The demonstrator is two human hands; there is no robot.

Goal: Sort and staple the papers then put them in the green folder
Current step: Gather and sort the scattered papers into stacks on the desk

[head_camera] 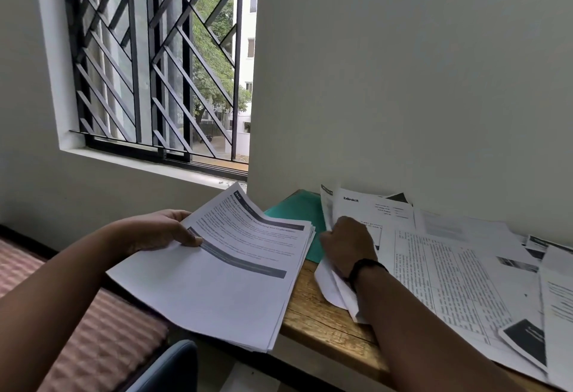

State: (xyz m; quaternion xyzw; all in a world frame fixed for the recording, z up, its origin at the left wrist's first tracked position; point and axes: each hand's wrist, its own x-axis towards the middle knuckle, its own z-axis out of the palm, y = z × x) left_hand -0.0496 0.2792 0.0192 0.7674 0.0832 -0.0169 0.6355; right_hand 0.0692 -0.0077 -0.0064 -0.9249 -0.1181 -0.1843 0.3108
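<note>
My left hand (167,230) grips a stack of printed papers (223,270) by its left edge, held in the air beside the desk's left end. My right hand (347,244), with a black wristband, grips a curled sheet (333,286) lifted off the desk. The green folder (297,208) lies flat at the desk's back left corner, partly covered by the held stack and the curled sheet. Several loose printed papers (459,267) are spread over the wooden desk (322,323), one headed "blinkit" (372,205). No stapler is visible.
A white wall rises right behind the desk. A barred window (148,59) is at the left. A striped cushion (77,329) lies below left, and a dark chair back (173,367) shows at the bottom by the desk's front edge.
</note>
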